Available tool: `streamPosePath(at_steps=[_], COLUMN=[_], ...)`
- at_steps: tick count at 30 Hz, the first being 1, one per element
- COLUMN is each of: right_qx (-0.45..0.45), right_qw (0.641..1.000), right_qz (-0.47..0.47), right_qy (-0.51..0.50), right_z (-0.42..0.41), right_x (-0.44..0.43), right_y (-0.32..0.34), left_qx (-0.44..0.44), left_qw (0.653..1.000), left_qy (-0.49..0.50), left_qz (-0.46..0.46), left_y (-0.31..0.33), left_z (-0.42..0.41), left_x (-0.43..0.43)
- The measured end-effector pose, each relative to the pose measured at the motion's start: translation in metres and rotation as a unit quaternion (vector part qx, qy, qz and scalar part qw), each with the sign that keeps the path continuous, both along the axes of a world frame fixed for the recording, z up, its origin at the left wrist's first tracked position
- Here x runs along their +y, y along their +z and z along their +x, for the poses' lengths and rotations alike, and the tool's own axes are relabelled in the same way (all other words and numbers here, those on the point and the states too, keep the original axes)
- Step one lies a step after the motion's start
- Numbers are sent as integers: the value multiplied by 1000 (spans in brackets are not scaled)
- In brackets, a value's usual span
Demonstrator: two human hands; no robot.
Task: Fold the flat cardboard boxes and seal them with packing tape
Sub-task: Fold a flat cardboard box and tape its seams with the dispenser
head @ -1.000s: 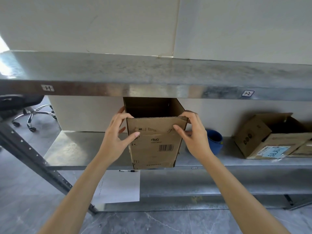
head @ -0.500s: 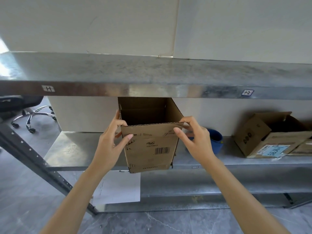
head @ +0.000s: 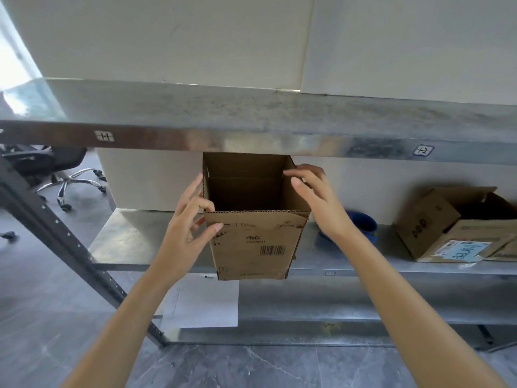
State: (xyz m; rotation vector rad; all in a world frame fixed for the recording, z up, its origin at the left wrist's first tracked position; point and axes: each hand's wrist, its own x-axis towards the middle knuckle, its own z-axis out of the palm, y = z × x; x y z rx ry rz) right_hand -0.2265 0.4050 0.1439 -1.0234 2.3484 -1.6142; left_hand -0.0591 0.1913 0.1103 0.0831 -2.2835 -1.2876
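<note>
You held the cardboard box [head: 251, 245] upright in the air just in front of the middle shelf [head: 134, 242], its open top tucked under the lip of the upper shelf [head: 251, 113] and its lower edge hanging below the shelf front. It had been squared into a tube, with the barcode panel facing you and the top flaps standing straight up.

Your left hand [head: 184, 236] pinched the near left corner, thumb [head: 216, 227] on the printed face and fingers curled onto the side wall. That grip seemed to carry the box and keep the corner square. Your right hand [head: 319, 208] was open, its fingers laid nearly straight along the upper edge of the right wall, probably to push that wall out. Whether the thumb hooked over the rim was hard to tell from this angle.

I saw no tape on the box and no tape roll in view, so I judge that you were at the shaping step, with folding and sealing left to do.

On the same shelf, a blue container [head: 363, 222] sat half hidden behind your right wrist. A second open box [head: 436, 228] with a blue label lay well apart to the right.
</note>
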Motion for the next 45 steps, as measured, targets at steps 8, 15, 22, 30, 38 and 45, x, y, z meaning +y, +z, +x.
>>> streamPosePath(at_steps=[8,15,22,30,38,45], right_qx=[0,23,42,13,-69,-111], right_qw=[997,995,991,994,989,984], right_qz=[72,99,121,105,100,96], right_qy=[14,-10,-39,5,81,98], right_z=[1,2,6,14,18,25], right_x=[-6,-8,-13,-21,3,15], right_y=[14,21,17,10,0,-9], left_qx=[14,31,56,48,-50,-68], left_qw=[1000,999,996,994,995,997], left_qy=[-9,-17,-30,-46,-52,8], left_qz=[-10,-34,-57,-89,-74,46], left_y=[-4,-11,-17,-24,-21,-11], left_z=[18,28,37,33,18,4], left_x=[2,4,5,8,0,-16])
